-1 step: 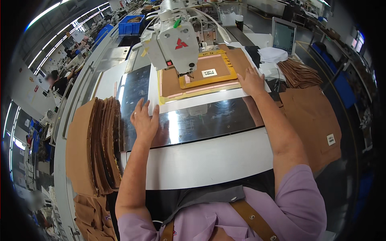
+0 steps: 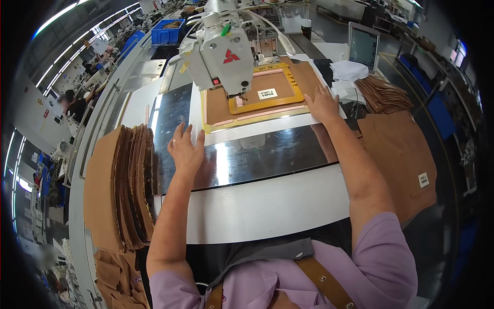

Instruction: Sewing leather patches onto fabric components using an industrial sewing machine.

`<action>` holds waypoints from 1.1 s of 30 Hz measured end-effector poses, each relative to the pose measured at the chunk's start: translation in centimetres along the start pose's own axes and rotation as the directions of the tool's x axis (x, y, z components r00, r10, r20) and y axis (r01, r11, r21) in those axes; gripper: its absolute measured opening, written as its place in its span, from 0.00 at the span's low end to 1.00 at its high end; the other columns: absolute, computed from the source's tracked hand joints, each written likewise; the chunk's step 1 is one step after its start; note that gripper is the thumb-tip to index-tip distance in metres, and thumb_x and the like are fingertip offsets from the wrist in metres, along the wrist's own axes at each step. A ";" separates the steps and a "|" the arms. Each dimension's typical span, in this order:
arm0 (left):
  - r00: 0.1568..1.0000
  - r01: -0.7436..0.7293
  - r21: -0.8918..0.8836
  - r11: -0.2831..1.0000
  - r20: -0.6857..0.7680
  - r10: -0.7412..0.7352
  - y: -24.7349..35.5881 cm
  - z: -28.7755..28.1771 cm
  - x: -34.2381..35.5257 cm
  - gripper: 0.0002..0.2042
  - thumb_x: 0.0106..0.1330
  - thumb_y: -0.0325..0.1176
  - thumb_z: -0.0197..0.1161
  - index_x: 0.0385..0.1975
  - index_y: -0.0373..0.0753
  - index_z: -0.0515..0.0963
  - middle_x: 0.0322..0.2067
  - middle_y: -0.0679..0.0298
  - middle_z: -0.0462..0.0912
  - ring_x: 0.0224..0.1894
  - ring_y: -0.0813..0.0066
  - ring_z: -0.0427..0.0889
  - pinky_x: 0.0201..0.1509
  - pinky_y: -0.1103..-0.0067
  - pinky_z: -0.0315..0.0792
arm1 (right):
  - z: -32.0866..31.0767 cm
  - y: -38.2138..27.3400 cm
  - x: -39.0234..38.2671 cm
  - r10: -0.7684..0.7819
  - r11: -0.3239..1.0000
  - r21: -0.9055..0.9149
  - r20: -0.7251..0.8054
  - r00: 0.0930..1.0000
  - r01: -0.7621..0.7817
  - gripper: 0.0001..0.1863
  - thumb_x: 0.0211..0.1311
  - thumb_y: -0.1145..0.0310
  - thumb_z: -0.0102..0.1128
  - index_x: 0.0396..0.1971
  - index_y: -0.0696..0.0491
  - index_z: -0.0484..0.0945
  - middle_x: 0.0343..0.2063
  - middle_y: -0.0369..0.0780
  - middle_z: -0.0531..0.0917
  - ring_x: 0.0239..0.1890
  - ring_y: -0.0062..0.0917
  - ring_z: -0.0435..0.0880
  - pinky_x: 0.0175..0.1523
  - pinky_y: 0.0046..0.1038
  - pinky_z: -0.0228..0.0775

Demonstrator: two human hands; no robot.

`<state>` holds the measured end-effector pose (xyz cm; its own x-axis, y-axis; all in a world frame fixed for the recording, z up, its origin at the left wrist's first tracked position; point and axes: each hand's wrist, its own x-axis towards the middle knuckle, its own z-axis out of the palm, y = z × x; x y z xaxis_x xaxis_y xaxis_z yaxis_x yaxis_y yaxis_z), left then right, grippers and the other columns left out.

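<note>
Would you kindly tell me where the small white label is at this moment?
In the head view, the small white label lies on the brown fabric panel inside the yellow frame, just right of the sewing machine head and left of the right hand.

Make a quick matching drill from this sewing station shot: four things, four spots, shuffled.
Things:
1. left hand
2. right hand
3. stack of brown pieces
4. white label

Places:
A. inside the yellow frame
B. flat on the shiny metal plate
C. on the frame's right edge
D. upright at the table's left side

Pairs: 1-B, 2-C, 3-D, 4-A
</note>
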<state>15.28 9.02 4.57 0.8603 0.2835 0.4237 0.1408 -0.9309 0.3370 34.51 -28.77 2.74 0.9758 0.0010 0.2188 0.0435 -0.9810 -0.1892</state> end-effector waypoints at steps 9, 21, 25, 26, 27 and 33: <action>0.980 0.135 0.329 0.935 0.096 -0.175 4.8 6.6 6.0 0.28 0.70 0.57 0.53 0.61 0.43 0.77 0.72 0.61 0.64 0.77 0.62 0.51 0.76 0.47 0.40 | -0.8 0.8 0.5 -0.066 0.995 -0.083 -0.031 0.997 0.063 0.24 0.71 0.50 0.50 0.59 0.47 0.79 0.65 0.38 0.75 0.73 0.35 0.61 0.72 0.53 0.50; 0.982 -0.182 0.183 0.966 -0.009 0.187 7.4 -2.1 0.3 0.12 0.66 0.41 0.65 0.24 0.41 0.84 0.23 0.62 0.83 0.35 0.63 0.83 0.63 0.59 0.59 | -5.6 2.9 -1.8 -0.149 0.989 -0.024 -0.164 0.975 0.147 0.17 0.68 0.54 0.54 0.42 0.49 0.87 0.45 0.40 0.87 0.55 0.34 0.80 0.61 0.46 0.63; 0.861 -0.508 0.108 0.854 0.053 0.506 7.8 -4.4 -8.6 0.09 0.60 0.36 0.69 0.24 0.41 0.79 0.27 0.66 0.80 0.37 0.67 0.81 0.63 0.62 0.60 | -9.8 5.9 -8.1 -0.170 0.979 0.117 0.026 0.985 0.166 0.19 0.68 0.55 0.54 0.34 0.55 0.87 0.35 0.46 0.87 0.40 0.42 0.86 0.48 0.42 0.74; 0.831 -0.555 0.079 0.828 0.086 0.550 7.9 -4.9 -10.7 0.09 0.59 0.36 0.70 0.24 0.42 0.78 0.29 0.67 0.80 0.38 0.68 0.81 0.63 0.62 0.61 | -10.9 6.2 -9.4 -0.149 0.966 0.228 0.114 0.982 0.120 0.20 0.68 0.55 0.54 0.34 0.57 0.86 0.33 0.47 0.87 0.39 0.43 0.86 0.47 0.42 0.74; 0.804 -0.590 0.055 0.806 0.133 0.580 8.1 -5.0 -12.4 0.09 0.58 0.37 0.71 0.24 0.42 0.78 0.29 0.67 0.80 0.38 0.68 0.81 0.63 0.62 0.62 | -10.9 7.2 -9.9 -0.117 0.948 0.308 0.093 0.989 0.083 0.18 0.68 0.57 0.56 0.36 0.58 0.86 0.32 0.50 0.87 0.38 0.44 0.86 0.46 0.39 0.75; 0.629 -0.742 -0.144 0.655 0.188 0.754 15.0 -3.6 -15.1 0.08 0.57 0.33 0.71 0.25 0.41 0.77 0.32 0.67 0.80 0.40 0.68 0.82 0.61 0.63 0.65 | -13.6 13.5 -12.0 0.021 0.838 0.534 -0.239 0.971 0.113 0.16 0.67 0.60 0.60 0.46 0.55 0.85 0.38 0.51 0.87 0.40 0.38 0.88 0.47 0.31 0.76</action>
<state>2.59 -8.37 6.27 0.7396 -0.5672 0.3624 -0.6167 -0.7868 0.0271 20.48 -44.67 10.53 0.8971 -0.0657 0.4369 0.2617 -0.7178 -0.6453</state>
